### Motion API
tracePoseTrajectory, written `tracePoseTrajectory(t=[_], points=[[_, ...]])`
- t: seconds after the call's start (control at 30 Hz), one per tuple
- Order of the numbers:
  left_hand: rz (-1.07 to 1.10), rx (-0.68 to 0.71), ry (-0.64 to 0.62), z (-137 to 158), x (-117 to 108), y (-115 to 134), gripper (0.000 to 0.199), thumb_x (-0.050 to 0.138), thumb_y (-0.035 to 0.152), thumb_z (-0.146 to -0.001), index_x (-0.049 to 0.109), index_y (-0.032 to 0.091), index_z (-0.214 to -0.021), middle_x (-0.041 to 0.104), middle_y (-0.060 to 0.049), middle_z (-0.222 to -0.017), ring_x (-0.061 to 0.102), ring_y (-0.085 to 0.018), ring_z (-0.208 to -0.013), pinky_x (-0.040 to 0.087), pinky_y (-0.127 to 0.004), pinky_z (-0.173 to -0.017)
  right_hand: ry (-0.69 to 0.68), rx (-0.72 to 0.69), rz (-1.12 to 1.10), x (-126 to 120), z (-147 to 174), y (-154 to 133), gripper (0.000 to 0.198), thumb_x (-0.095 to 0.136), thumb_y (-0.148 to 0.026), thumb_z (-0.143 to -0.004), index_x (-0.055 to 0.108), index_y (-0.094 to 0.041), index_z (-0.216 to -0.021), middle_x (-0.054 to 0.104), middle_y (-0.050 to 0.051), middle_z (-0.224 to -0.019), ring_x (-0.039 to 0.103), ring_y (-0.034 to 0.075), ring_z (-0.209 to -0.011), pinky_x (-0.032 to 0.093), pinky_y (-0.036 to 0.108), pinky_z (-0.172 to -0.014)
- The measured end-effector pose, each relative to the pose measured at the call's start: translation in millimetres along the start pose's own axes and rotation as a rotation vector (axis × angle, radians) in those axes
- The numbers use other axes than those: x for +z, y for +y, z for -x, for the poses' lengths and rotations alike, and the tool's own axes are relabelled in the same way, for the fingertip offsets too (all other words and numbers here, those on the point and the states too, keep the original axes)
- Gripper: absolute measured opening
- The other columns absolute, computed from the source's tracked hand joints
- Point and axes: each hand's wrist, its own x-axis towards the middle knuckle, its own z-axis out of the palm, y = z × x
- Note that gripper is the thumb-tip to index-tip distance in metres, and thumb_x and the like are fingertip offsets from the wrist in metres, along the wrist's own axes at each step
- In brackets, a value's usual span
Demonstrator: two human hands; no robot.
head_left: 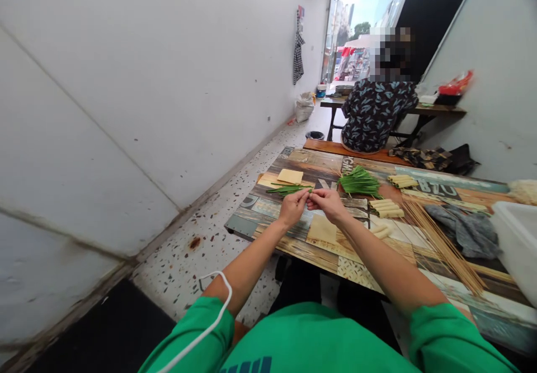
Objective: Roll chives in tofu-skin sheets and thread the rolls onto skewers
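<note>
My left hand [292, 208] and my right hand [329, 204] meet over the table, both closed. Their fingertips pinch one end of a small bunch of green chives [285, 189], whose stalks stretch out to the left. Just behind the bunch lies a pale yellow square sheet [290, 176], which looks like tofu skin. Another such sheet [322, 229] is on the table below my right hand. Beyond that hand rests a larger pile of chives [359, 183]. Pale rolls [386, 208] with green showing at their ends are grouped beside my right forearm.
More rolls [403, 181] lie further back. Long thin wooden skewers [444, 244], a grey cloth [464, 230] and a white plastic bin [515, 239] occupy the table's right side. A person [373, 110] sits on a bench [323, 148] beyond the table. A white wall [188, 82] runs along the left.
</note>
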Motion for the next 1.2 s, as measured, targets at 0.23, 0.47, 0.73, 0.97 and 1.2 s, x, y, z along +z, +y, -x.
tracePoseTrajectory(t=[0.23,0.47,0.73,0.97,1.2], points=[[0.001,0.029,-0.302,8,-2,13,0.026,0.053,0.030,-0.091,0.076,0.018,-0.096,0.075,-0.007,-0.093,0.066,-0.018,-0.086,0.051,-0.029,-0.084,-0.006,0.174,-0.248,-14,24,15,0.030,0.085,-0.035,-0.065,0.061,-0.016,-0.064,0.068,0.002,-0.059,0.064,0.010,-0.054,0.059,0.022,-0.056],[0.550,-0.571,-0.440,18,-9,25,0.055,0.081,0.045,-0.066,0.075,0.011,-0.108,0.071,-0.006,-0.074,0.053,-0.008,-0.058,0.044,-0.023,-0.060,-0.136,0.064,-0.182,-33,47,19,0.036,0.087,-0.038,-0.060,0.061,-0.016,-0.069,0.072,0.002,-0.066,0.065,0.011,-0.057,0.057,0.024,-0.058],[0.607,-0.718,-0.381,42,-1,23,0.047,0.086,0.033,-0.062,0.076,0.010,-0.102,0.073,-0.007,-0.071,0.060,-0.011,-0.062,0.047,-0.024,-0.062,-0.117,0.039,0.092,-41,78,20,0.041,0.085,-0.048,-0.059,0.060,-0.016,-0.068,0.069,0.001,-0.061,0.065,0.012,-0.055,0.056,0.027,-0.058],[0.207,-0.448,-0.253,35,11,18,0.017,0.077,0.015,-0.067,0.079,0.014,-0.083,0.077,-0.007,-0.080,0.070,-0.018,-0.077,0.053,-0.028,-0.075,0.028,-0.045,0.203,-46,79,34,0.036,0.082,-0.045,-0.058,0.066,-0.019,-0.078,0.068,-0.001,-0.060,0.063,0.014,-0.054,0.052,0.027,-0.056],[0.193,-0.361,-0.372,25,11,17,0.017,0.075,0.016,-0.071,0.079,0.012,-0.087,0.077,-0.008,-0.079,0.071,-0.019,-0.074,0.054,-0.025,-0.069,0.089,-0.239,0.603,-53,80,33,0.026,0.065,-0.040,-0.076,0.076,-0.020,-0.086,0.070,0.003,-0.067,0.060,0.016,-0.058,0.045,0.028,-0.057]])
